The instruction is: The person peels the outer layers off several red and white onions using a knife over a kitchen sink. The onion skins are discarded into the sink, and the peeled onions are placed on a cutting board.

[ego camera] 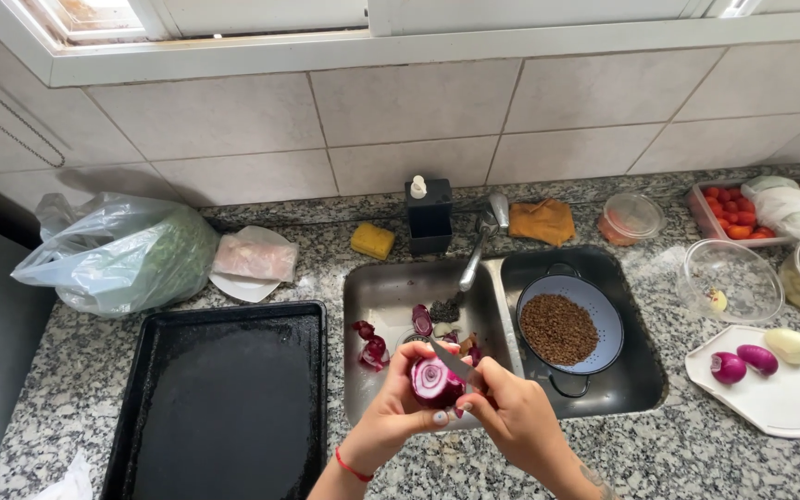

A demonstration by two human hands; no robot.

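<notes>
Item in hand: red onion (pixel 434 380), lower centre of frame, held over the front edge of the left sink basin (pixel 391 296). Left hand (pixel 395 412) cups it from below, fingers (pixel 439 417) curled and pressed around the bulb. Right hand (pixel 516 417) grips a small knife (pixel 451 363), fingers closed on the handle, blade lying across the top of the onion.

Progress, as judged: top cut away, rings exposed; purple skin scraps (pixel 372 347) lie in the basin, so peeling looks under way, not finished. Two more red onions (pixel 743 363) and a pale peeled one (pixel 789 344) rest on the white cutting board (pixel 780 407), right of frame.

Surroundings: blue colander of lentils (pixel 562 326) fills the right basin, just beside the hands. Faucet (pixel 479 245) stands above the divider. Black baking tray (pixel 224 398) occupies the table at left, with a bagged bunch of greens (pixel 122 250) behind it.

Open room: bare granite table (pixel 687 444) between sink and board; narrow strip in front of the sink.
</notes>
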